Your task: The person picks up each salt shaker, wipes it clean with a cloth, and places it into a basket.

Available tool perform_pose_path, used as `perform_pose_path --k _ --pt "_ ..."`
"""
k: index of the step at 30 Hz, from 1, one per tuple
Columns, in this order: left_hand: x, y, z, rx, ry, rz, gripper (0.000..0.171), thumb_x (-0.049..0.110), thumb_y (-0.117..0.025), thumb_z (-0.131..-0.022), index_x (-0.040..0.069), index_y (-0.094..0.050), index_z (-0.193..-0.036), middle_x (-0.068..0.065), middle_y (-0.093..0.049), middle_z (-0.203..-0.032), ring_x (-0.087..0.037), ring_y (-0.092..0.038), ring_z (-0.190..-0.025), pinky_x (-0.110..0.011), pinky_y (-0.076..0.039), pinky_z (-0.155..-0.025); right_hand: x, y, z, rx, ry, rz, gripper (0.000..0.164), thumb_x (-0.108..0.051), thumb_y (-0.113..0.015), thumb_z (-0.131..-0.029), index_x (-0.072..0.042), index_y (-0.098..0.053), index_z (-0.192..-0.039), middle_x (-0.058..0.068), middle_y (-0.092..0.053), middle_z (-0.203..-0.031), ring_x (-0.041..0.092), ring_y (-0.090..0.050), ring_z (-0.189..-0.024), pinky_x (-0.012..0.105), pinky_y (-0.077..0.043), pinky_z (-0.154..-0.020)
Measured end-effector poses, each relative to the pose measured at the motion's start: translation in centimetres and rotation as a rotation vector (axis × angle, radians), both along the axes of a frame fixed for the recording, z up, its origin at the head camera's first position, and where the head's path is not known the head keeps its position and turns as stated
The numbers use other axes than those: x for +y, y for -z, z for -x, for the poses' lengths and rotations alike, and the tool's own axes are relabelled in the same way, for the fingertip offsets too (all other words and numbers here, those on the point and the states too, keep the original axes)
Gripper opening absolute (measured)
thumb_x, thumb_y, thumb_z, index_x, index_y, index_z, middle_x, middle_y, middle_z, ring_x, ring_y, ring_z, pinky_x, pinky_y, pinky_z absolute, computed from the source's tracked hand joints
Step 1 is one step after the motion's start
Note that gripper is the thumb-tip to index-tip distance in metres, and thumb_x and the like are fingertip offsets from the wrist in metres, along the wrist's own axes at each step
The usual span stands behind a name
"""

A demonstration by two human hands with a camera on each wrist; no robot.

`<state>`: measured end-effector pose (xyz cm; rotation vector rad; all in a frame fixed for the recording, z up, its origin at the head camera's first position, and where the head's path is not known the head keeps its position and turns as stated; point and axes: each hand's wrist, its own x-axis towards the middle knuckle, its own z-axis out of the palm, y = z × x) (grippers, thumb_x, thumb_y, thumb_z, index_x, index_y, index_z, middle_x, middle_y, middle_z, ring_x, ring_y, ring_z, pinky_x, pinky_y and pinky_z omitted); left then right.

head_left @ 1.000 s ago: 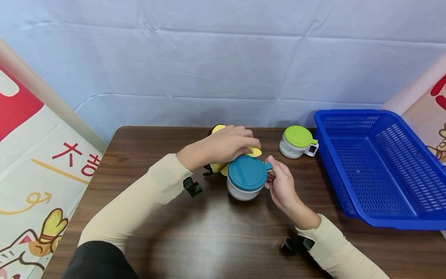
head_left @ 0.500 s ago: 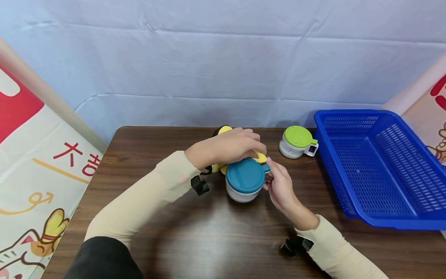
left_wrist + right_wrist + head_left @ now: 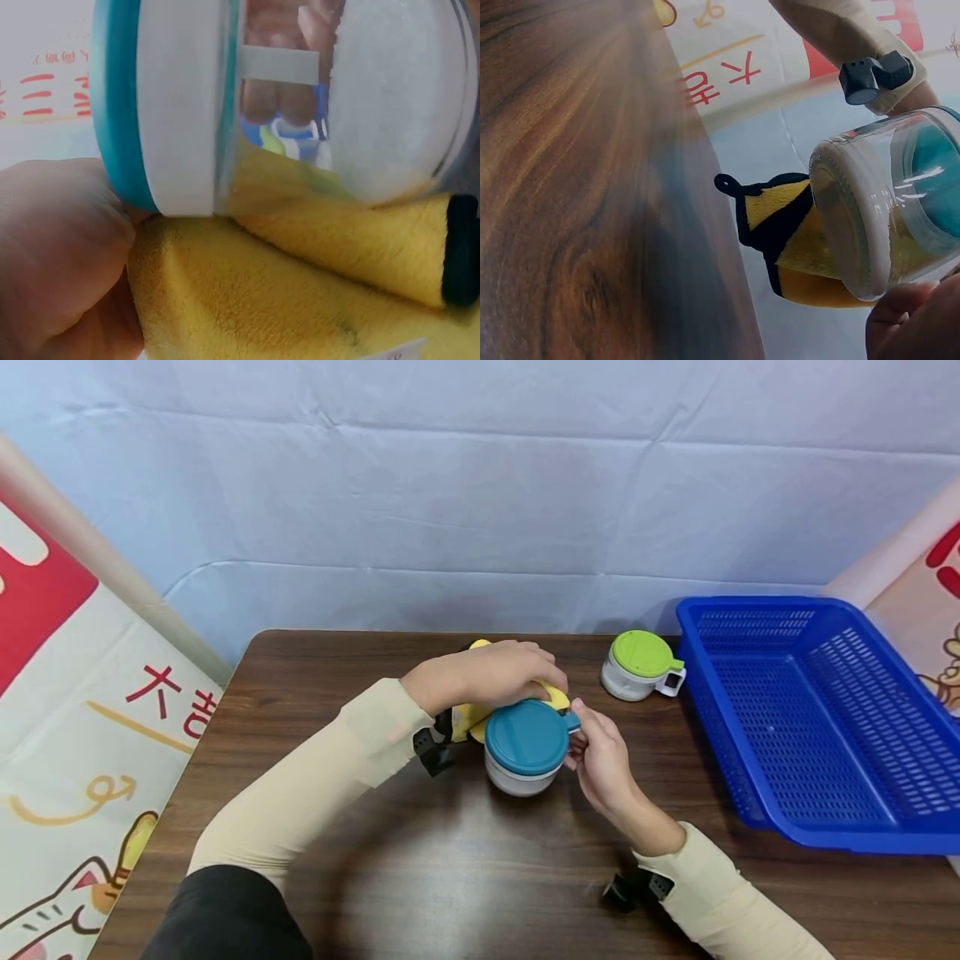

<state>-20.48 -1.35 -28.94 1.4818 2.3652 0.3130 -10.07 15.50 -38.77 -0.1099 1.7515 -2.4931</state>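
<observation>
A clear seasoning jar with a teal lid (image 3: 527, 739) is held above the table in front of me. My right hand (image 3: 606, 760) grips its handle on the right side. White grains show through the jar's wall (image 3: 390, 97) in the left wrist view. My left hand (image 3: 498, 675) holds a yellow cleaning cloth (image 3: 300, 285) against the far side of the jar, the fingers bent over it. Black trim and a hanging loop mark the cloth (image 3: 780, 217) in the right wrist view. In the head view the left hand covers much of the cloth.
A second jar with a lime-green lid (image 3: 643, 664) stands at the back right, handle toward a blue plastic basket (image 3: 765, 810). All sit on a dark wooden table (image 3: 450, 893). A pale curtain (image 3: 480, 510) hangs behind the table's far edge.
The left hand has slid right with the cloth along the jar's far side, then slightly back left. The jar has shifted slightly left in the right hand's grip.
</observation>
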Motion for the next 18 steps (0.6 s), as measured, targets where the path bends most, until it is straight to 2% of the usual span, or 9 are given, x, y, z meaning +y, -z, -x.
perform_pose_path --k 6,11,18 --pt "-0.7 0.5 0.7 -0.066 -0.068 -0.052 0.027 0.021 -0.054 -0.107 0.015 -0.066 -0.13 0.0 -0.065 -0.126 -0.018 -0.055 -0.121 -0.031 -0.041 -0.105 0.4 -0.5 0.0 -0.003 0.026 0.013 0.051 -0.029 -0.032 -0.113 -0.014 -0.042 -0.065 -0.003 -0.032 -0.062 0.011 -0.031 -0.057 0.027 -0.022 -0.053" --pt "-1.4 1.0 0.9 -0.035 -0.094 -0.085 0.025 0.024 -0.052 -0.107 0.015 -0.065 -0.126 0.001 -0.065 -0.116 -0.016 -0.057 -0.11 -0.032 -0.044 -0.099 0.8 -0.7 0.1 -0.009 0.042 0.019 0.051 -0.031 -0.033 -0.112 -0.016 -0.043 -0.065 -0.004 -0.032 -0.062 0.011 -0.03 -0.057 0.027 -0.022 -0.053" --pt "-3.2 1.7 0.8 -0.029 -0.161 -0.118 0.02 0.028 -0.051 -0.107 0.015 -0.063 -0.117 0.003 -0.061 -0.101 -0.015 -0.053 -0.092 -0.032 -0.044 -0.085 0.9 -0.9 0.1 -0.016 0.054 0.031 0.051 -0.031 -0.034 -0.112 -0.016 -0.045 -0.064 -0.004 -0.032 -0.062 0.01 -0.031 -0.057 0.03 -0.018 -0.053"
